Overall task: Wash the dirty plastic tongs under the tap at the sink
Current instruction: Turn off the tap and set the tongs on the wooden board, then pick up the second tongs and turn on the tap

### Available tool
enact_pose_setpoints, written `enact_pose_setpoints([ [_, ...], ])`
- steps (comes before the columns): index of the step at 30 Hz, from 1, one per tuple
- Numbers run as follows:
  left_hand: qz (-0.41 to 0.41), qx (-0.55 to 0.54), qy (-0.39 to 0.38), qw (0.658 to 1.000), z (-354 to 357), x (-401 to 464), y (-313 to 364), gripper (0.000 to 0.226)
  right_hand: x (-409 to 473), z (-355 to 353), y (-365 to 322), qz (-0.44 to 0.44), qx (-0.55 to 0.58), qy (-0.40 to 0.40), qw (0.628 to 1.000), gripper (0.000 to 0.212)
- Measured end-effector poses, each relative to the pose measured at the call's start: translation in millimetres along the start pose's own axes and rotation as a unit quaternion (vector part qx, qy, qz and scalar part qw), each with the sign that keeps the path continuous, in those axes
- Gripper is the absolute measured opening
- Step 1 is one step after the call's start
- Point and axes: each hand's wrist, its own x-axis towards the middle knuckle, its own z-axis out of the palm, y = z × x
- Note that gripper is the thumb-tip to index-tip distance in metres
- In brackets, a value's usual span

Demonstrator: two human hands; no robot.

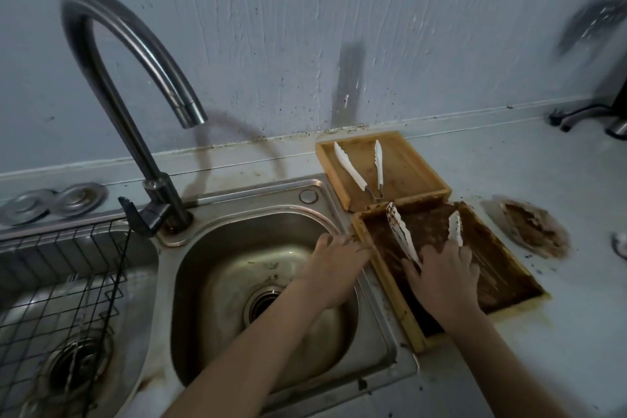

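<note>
Dirty white plastic tongs, smeared brown, lie spread in a mud-coated wooden tray to the right of the sink. My right hand covers their hinge end, fingers wrapped on both arms. My left hand rests over the sink's right rim, touching the tray's left edge, fingers apart. A second, cleaner pair of white tongs lies in another wooden tray behind. The curved steel tap arches over the sink; no water runs.
A wire rack sits over the left basin. A brown mud smear on plastic lies on the counter to the right. Two metal discs rest behind the left basin. Dark appliance parts stand at far right.
</note>
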Motion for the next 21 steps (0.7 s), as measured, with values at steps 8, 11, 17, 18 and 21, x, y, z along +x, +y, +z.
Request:
enact_pose_setpoints([
  [8, -0.027, 0.058, 0.018, 0.998, -20.9, -3.7, -6.3, 0.045, -5.1, -23.4, -6.0, -0.021, 0.103, 0.071, 0.992, 0.025],
  [11, -0.045, 0.049, 0.07, 0.995, -42.5, -7.4, -19.9, 0.036, -4.2, -48.7, -18.1, -0.066, 0.18, 0.13, 0.973, 0.025],
  [17, -0.128, -0.016, 0.188, 0.974, -91.0, -32.3, -52.6, 0.031, -1.1, -92.7, -74.2, -0.187, 0.432, 0.137, 0.871, 0.024],
  [18, -0.142, -0.021, 0.207, 0.968, -94.7, -38.1, -58.1, 0.031, -2.6, -93.5, -84.6, -0.174, 0.496, 0.093, 0.846, 0.022],
  [21, -0.185, -0.041, 0.292, 0.937, -98.2, -59.9, -76.9, 0.032, -8.4, -88.0, -118.4, -0.088, 0.667, -0.075, 0.736, 0.017],
])
